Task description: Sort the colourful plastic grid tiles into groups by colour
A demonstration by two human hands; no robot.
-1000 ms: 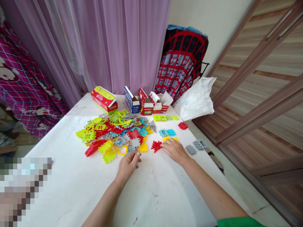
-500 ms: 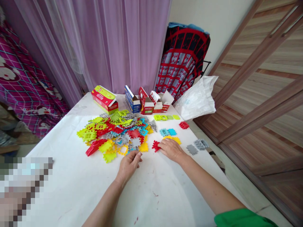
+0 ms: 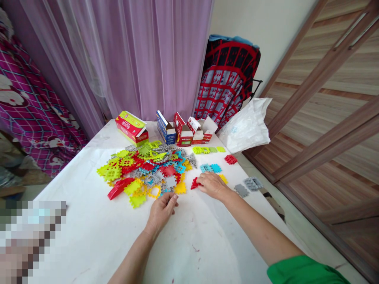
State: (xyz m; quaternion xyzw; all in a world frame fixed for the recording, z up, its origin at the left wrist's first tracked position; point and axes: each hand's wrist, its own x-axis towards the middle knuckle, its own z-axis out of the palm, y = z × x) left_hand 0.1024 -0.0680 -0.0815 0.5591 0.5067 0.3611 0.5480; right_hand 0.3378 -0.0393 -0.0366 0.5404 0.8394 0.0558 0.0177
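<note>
A heap of toothed plastic tiles (image 3: 145, 169) in green, yellow, red, blue and grey lies on the white table (image 3: 97, 232). My right hand (image 3: 211, 184) grips a red tile (image 3: 194, 183) at the heap's right edge, fingers curled over it. My left hand (image 3: 161, 211) rests on the table just in front of the heap, fingers loosely bent and holding nothing. Small sorted groups lie to the right: green tiles (image 3: 207, 150), blue tiles (image 3: 210, 168), a red tile (image 3: 230, 159), grey tiles (image 3: 248, 185), and yellow tiles (image 3: 223, 179) partly hidden by my right hand.
Opened cardboard boxes (image 3: 183, 132) and a red and green box (image 3: 132, 127) stand at the table's far edge before a purple curtain. A white plastic bag (image 3: 247, 124) lies at the far right corner. A red ramp piece (image 3: 118, 187) sits at the heap's front left.
My right hand has slid left onto the red tile and closed over it. The left hand has stayed in place; the view shifted slightly.
</note>
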